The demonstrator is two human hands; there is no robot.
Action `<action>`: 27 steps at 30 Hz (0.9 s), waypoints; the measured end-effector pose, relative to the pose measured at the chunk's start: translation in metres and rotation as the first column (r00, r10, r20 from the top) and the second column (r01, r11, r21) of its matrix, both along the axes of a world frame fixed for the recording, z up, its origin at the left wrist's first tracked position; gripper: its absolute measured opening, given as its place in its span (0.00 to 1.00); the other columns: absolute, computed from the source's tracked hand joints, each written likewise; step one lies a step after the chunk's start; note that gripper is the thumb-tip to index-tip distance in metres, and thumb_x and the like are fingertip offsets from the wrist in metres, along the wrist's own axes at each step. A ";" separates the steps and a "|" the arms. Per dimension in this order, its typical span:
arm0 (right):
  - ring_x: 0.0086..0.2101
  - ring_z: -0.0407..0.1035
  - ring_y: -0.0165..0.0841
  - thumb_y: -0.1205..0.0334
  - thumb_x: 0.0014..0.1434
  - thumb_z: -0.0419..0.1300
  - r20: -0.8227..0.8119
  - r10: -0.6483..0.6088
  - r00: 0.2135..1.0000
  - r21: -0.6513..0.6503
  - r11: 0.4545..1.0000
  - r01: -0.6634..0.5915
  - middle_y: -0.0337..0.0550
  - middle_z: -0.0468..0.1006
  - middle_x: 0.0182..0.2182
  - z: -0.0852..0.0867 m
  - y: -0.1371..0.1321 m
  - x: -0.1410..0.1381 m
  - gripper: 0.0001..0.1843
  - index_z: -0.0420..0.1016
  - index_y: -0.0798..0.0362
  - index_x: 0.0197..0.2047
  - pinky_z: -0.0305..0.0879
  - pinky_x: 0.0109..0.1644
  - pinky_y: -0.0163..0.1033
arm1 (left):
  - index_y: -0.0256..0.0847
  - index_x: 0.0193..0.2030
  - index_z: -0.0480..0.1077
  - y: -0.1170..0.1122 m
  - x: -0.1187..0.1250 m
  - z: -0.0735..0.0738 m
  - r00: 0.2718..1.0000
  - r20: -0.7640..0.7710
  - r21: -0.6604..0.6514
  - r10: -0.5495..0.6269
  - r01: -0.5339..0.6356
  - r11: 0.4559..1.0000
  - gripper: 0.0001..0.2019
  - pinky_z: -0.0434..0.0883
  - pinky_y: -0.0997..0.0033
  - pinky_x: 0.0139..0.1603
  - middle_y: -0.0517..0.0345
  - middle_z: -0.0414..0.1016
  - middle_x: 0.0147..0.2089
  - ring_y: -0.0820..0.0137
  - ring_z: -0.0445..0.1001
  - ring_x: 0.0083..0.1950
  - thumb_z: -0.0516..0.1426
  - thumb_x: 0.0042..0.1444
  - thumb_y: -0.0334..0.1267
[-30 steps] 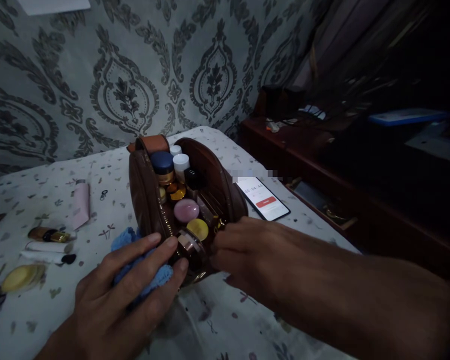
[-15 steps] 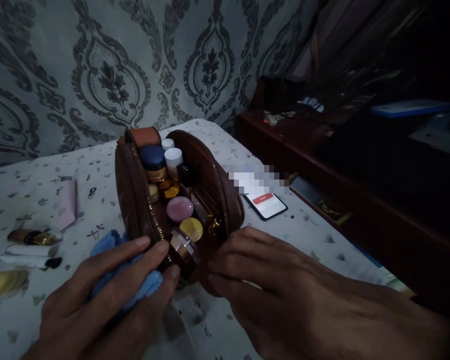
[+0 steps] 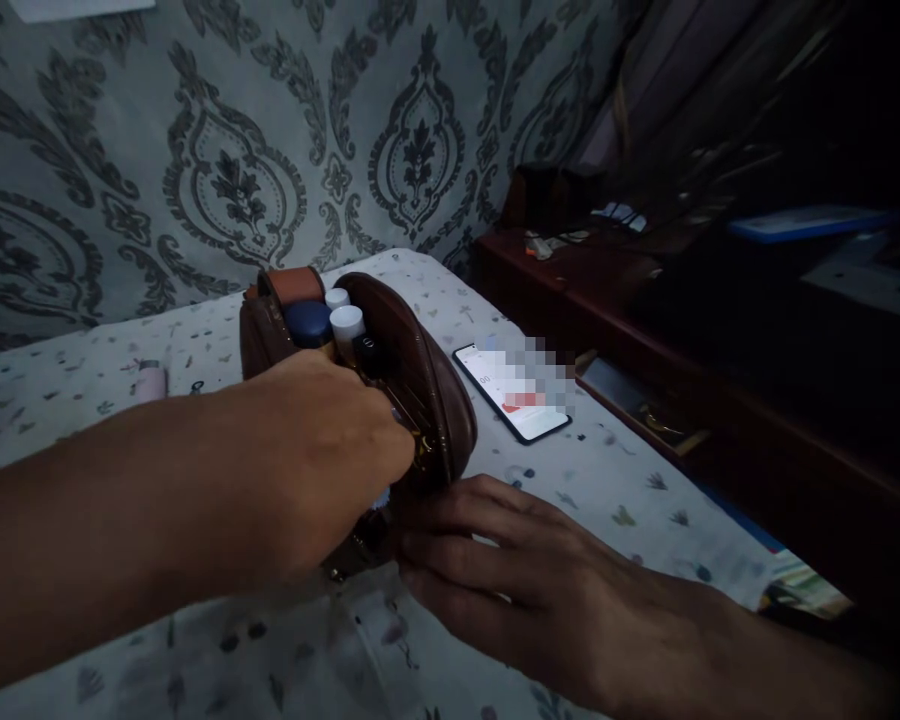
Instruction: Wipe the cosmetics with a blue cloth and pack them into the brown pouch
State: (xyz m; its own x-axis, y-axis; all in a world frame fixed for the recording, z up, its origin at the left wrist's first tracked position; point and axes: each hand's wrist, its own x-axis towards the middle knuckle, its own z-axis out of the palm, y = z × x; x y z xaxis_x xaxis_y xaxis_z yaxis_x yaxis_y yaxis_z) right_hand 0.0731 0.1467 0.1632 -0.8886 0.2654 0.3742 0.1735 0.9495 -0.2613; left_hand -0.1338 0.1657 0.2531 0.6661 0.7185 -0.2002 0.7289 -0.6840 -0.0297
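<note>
A brown makeup bag (image 3: pixel 450 400) stands unzipped on the patterned bedsheet. My left hand (image 3: pixel 330 450) reaches down into it, knuckles up and fingers curled, the fingertips hidden. A bit of pale blue cloth (image 3: pixel 379 497) shows just under that hand. At the bag's near end, my right hand (image 3: pixel 502 560) grips the bag's edge with fingers closed. Beyond my left hand, a jar with a dark blue lid (image 3: pixel 309 324), a white-capped bottle (image 3: pixel 347 322) and a black cap (image 3: pixel 371 350) stick up inside. My left hand covers the other contents.
A phone (image 3: pixel 514 395) with a lit screen lies right of the bag. Behind my left forearm is a pink tube (image 3: pixel 150 380). Dark wooden furniture (image 3: pixel 615 340) with an open compartment runs along the right side. A patterned wall (image 3: pixel 375 130) rises at the back.
My left hand has moved from beside the bag, over the blue cloth, to inside it. The blue cloth has left the sheet at the bag's left. My right hand still holds the near end.
</note>
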 end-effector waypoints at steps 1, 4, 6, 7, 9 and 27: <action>0.47 0.73 0.34 0.68 0.69 0.53 -0.018 0.000 1.000 -0.003 1.000 -0.001 0.45 0.82 0.40 -0.003 0.001 0.000 0.12 0.79 0.52 0.44 0.71 0.53 0.42 | 0.44 0.28 0.75 0.003 0.008 0.005 0.986 -0.164 -0.122 -0.036 0.016 0.992 0.03 0.66 0.72 0.34 0.61 0.81 0.35 0.69 0.74 0.32 0.60 0.47 0.33; 0.46 0.74 0.33 0.68 0.69 0.54 -0.055 0.002 0.998 -0.034 0.999 -0.003 0.44 0.82 0.40 -0.009 0.005 -0.001 0.12 0.80 0.51 0.44 0.72 0.52 0.41 | 0.44 0.32 0.76 0.009 0.029 0.014 0.903 -0.425 -0.267 -0.071 -0.051 0.962 0.06 0.66 0.69 0.35 0.58 0.82 0.41 0.65 0.76 0.38 0.61 0.49 0.29; 0.46 0.74 0.33 0.67 0.68 0.55 -0.075 -0.004 0.997 -0.062 0.998 -0.001 0.44 0.82 0.40 -0.011 0.006 -0.002 0.12 0.80 0.51 0.45 0.72 0.51 0.40 | 0.44 0.36 0.77 0.011 0.037 0.012 0.894 -0.441 -0.291 -0.083 -0.055 0.955 0.08 0.65 0.67 0.35 0.57 0.82 0.43 0.63 0.77 0.41 0.61 0.48 0.29; 0.45 0.75 0.32 0.67 0.68 0.55 -0.089 -0.006 0.996 -0.076 0.997 -0.001 0.44 0.83 0.39 -0.011 0.007 -0.002 0.12 0.80 0.51 0.45 0.72 0.51 0.40 | 0.43 0.35 0.77 0.011 0.038 0.009 0.905 -0.416 -0.297 -0.088 -0.044 0.954 0.09 0.65 0.68 0.34 0.57 0.82 0.41 0.63 0.77 0.40 0.62 0.47 0.29; 0.45 0.75 0.32 0.68 0.69 0.55 -0.123 -0.017 0.992 -0.102 0.995 0.004 0.44 0.83 0.39 -0.011 0.006 -0.003 0.12 0.80 0.52 0.45 0.72 0.51 0.39 | 0.43 0.32 0.76 0.011 0.038 0.002 0.935 -0.345 -0.296 -0.084 -0.024 0.955 0.08 0.63 0.68 0.32 0.57 0.82 0.36 0.64 0.76 0.36 0.65 0.43 0.29; 0.47 0.75 0.32 0.69 0.70 0.52 -0.158 -0.014 0.987 -0.075 0.997 0.002 0.45 0.84 0.41 -0.004 0.003 -0.001 0.13 0.79 0.56 0.48 0.73 0.52 0.39 | 0.40 0.29 0.73 0.018 0.010 -0.017 0.992 -0.104 -0.272 0.076 -0.102 0.957 0.09 0.64 0.70 0.30 0.55 0.77 0.33 0.68 0.73 0.31 0.60 0.54 0.43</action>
State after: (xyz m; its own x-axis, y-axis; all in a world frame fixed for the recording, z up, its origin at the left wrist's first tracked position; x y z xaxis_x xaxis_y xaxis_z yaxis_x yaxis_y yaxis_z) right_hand 0.0720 0.1498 0.1589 -0.8176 0.3043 0.4888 0.1318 0.9253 -0.3556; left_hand -0.1239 0.1833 0.2365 0.5714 0.6820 -0.4564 0.7902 -0.6074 0.0816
